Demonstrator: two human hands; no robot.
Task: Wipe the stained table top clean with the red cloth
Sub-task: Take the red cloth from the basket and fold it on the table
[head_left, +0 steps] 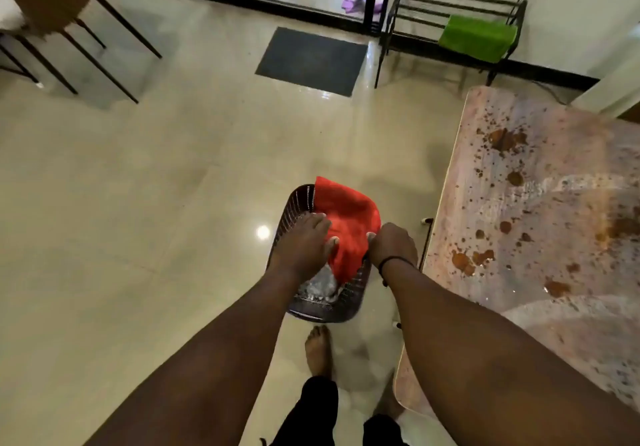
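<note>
The red cloth hangs over a dark slatted basket that stands on the floor in front of me. My left hand grips the cloth's left side and my right hand pinches its right edge. The pale stone table top fills the right side, spattered with brown stains and smeared with wet streaks. Something white and crumpled lies in the basket under the cloth.
A dark doormat lies before a sliding glass door. A black metal rack with a green towel stands against the wall. Chair legs are at the far left. My bare foot is on the glossy tile floor.
</note>
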